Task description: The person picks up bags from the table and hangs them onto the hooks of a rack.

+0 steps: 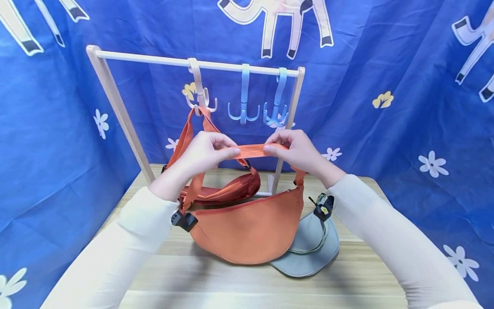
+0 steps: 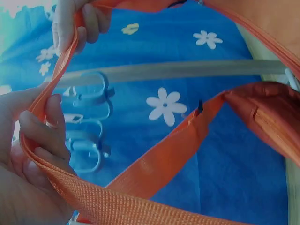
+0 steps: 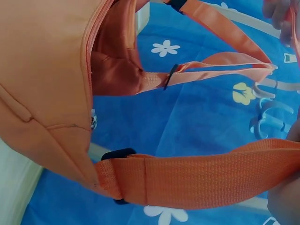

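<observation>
So both hands are on the same strap here; left hand [image 1: 210,150] pinches it on one side, right hand [image 1: 295,148] pinches it on the other, thumbs in front; the hands are apart, with a flat stretch of orange strap [image 1: 251,150] running between them; that strap belongs to the orange bag [image 1: 247,227], which hangs below the hands, wide side facing the wearer, zip edge up; a black buckle [image 3: 119,154] shows where strap meets bag in the right wrist view; can't tell if the bag's bottom touches the bench [image 1: 166,274].

Behind it there's a dark red bag [image 1: 247,184], its own orange strap looped up over a white hook [image 1: 198,83] on the rack [image 1: 154,59]; can't tell whether that bag rests on anything; two blue hooks sit further right on the same bar, the middle one [image 1: 244,94] and the end one [image 1: 278,94] near the upright; a grey-blue cap [image 1: 318,257] lies on the bench, partly covered by the orange bag in the head view; backdrop is a blue curtain [image 1: 386,56] with flowers and animal legs printed on it.
</observation>
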Tool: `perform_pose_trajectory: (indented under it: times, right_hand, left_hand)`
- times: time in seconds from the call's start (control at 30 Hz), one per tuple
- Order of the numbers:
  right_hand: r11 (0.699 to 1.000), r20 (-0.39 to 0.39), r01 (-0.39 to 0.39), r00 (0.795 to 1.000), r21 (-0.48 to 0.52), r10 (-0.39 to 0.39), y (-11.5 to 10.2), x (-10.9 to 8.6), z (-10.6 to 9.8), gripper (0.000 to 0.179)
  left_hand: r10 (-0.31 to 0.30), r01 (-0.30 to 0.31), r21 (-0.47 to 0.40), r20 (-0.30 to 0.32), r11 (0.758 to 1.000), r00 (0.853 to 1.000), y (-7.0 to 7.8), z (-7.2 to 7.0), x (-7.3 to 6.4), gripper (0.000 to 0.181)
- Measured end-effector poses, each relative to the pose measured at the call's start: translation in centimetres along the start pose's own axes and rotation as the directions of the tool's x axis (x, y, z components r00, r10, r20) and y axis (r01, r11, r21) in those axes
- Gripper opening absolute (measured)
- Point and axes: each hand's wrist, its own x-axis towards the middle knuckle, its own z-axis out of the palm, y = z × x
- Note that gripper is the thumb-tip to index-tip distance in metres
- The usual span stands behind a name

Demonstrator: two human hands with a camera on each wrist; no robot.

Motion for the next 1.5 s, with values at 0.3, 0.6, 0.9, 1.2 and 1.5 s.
perform_pose_trajectory:
  times: [0.3, 0.6, 0.9, 1.2, 1.5]
  right_hand:
    - [0.996, -0.094, -0.017, 0.996, -0.086, 0.009, -0.9, 2.6, 0.9, 0.012]
    - [0.987, -0.229, 0.027, 0.971, -0.16, -0.063, -1.6, 4.9, 1.4, 0.013]
    - [0.987, -0.375, 0.019, 0.924, -0.16, -0.079, -2.2, 6.7, 1.8, 0.015]
    - [0.973, -0.479, -0.081, 0.877, -0.218, -0.035, -2.2, 7.8, 2.7, 0.019]
    - [0.97, -0.494, -0.127, 0.869, -0.205, 0.009, -1.3, 7.7, 3.9, 0.019]
  left_hand:
    - [-0.07, 0.072, 0.007, -0.136, 0.997, 0.988, -0.3, -1.6, 1.5, 0.024]
    - [-0.033, 0.027, -0.026, -0.282, 0.999, 0.959, -0.1, -2.5, 3.4, 0.022]
    - [-0.05, 0.031, -0.052, -0.42, 0.998, 0.906, 0.5, -2.3, 4.7, 0.028]
    - [-0.05, 0.003, -0.089, -0.523, 0.996, 0.851, 0.4, -1.5, 5.8, 0.025]
    - [-0.032, -0.008, -0.073, -0.525, 0.997, 0.85, -0.1, -1.0, 5.9, 0.022]
